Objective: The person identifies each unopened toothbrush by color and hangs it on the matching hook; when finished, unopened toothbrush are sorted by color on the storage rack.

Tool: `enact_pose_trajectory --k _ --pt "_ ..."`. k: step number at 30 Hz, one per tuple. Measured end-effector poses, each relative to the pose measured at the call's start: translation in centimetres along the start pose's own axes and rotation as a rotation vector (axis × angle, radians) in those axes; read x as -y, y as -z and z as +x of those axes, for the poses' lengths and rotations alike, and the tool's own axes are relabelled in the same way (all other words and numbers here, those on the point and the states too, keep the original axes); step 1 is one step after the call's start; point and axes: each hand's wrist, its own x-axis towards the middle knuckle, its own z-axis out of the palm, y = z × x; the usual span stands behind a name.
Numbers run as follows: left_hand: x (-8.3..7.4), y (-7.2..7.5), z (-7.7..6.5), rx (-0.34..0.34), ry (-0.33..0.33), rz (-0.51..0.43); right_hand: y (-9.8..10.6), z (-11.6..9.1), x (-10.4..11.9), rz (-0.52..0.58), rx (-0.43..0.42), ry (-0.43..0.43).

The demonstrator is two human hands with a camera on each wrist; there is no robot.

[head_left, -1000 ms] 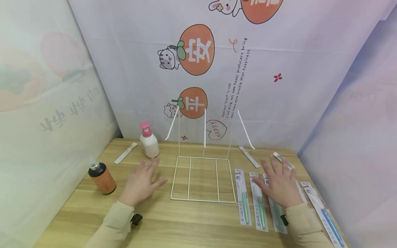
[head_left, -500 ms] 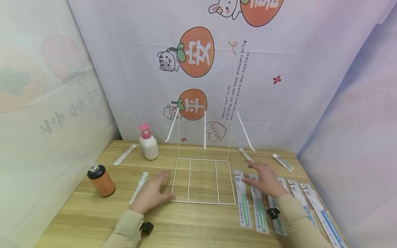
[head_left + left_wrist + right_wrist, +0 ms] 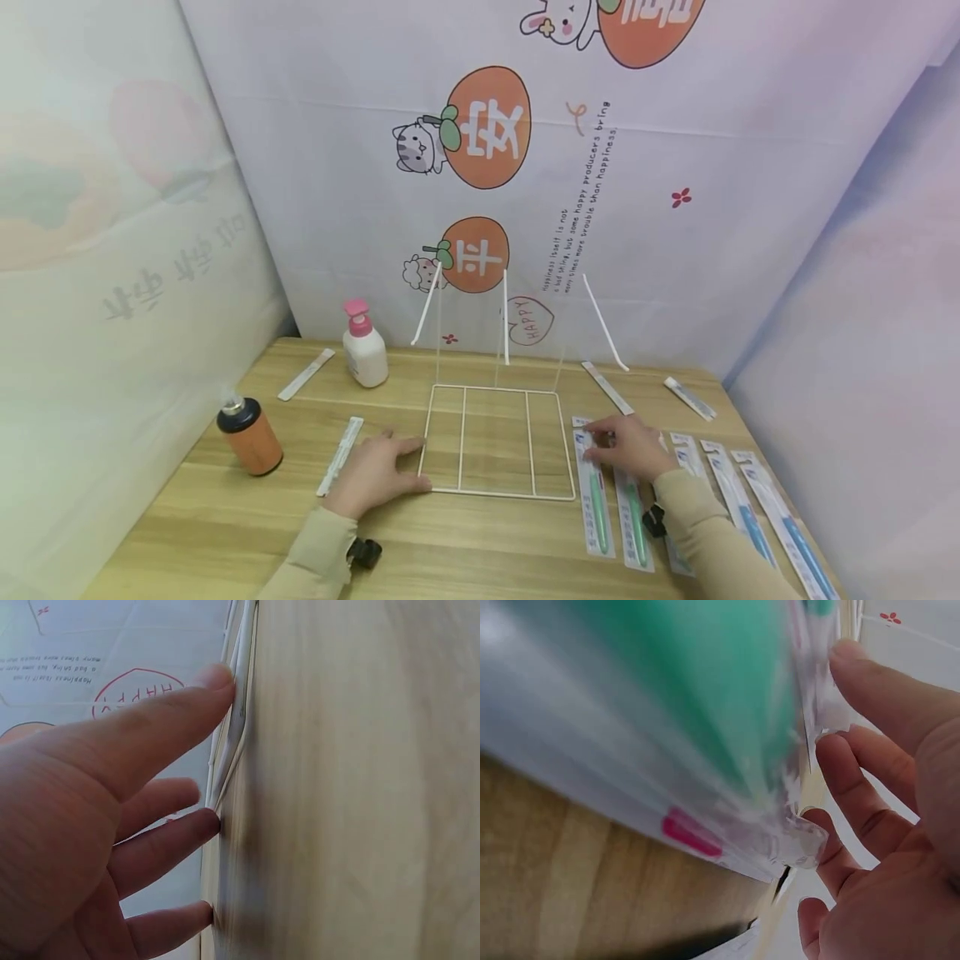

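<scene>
In the head view a white wire rack (image 3: pixel 462 439) stands mid-table, with three slanted prongs on top. My left hand (image 3: pixel 371 475) is at its front left corner, thumb tip right at the wire. The left wrist view shows the thumb (image 3: pixel 172 724) extended along the wire and the other fingers spread near the table. My right hand (image 3: pixel 633 450) is over the upper ends of the green packaged toothbrushes, its thumb and index fingertip at the leftmost packaged toothbrush (image 3: pixel 597 512). In the right wrist view its fingers are loosely bent beside the clear packaging (image 3: pixel 802 844), with a gap to the thumb.
More packaged toothbrushes, including blue ones (image 3: pixel 798 542), lie at the right. A toothpaste tube (image 3: pixel 690 398) and a slim white packet (image 3: pixel 607 387) lie behind them. At left are a pink-topped pump bottle (image 3: pixel 366 358), an orange bottle (image 3: pixel 255 442) and two slim packets (image 3: pixel 340 457).
My left hand has moved right and nearer, from beside the pump bottle to the rack's front left corner. My right hand has moved left, to the leftmost packaged toothbrush.
</scene>
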Motion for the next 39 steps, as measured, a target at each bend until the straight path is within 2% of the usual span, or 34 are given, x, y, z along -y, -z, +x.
enact_pose_trajectory --k 6,15,24,28,32,36,39 --pt "-0.2 -0.1 0.0 0.013 -0.002 0.021 -0.3 0.0 -0.3 0.024 -0.024 -0.006" --pt "-0.1 -0.2 0.0 0.021 -0.022 0.04 -0.3 0.1 -0.3 0.053 -0.076 0.044" --pt "-0.2 -0.1 -0.1 0.03 -0.006 0.016 1.1 0.1 1.1 0.099 -0.304 0.215" --pt "-0.4 0.0 -0.1 0.027 -0.006 0.025 1.9 -0.4 3.0 0.135 -0.369 0.23" --pt "-0.5 0.0 -0.2 0.032 0.0 0.022 2.9 -1.3 5.8 0.163 -0.448 0.236" --pt "-0.5 0.0 -0.2 0.031 0.001 0.029 3.8 -1.6 9.2 0.24 -0.589 0.364" --pt "-0.5 -0.1 -0.2 0.028 -0.005 0.027 4.6 -1.7 12.1 0.318 -0.699 0.514"
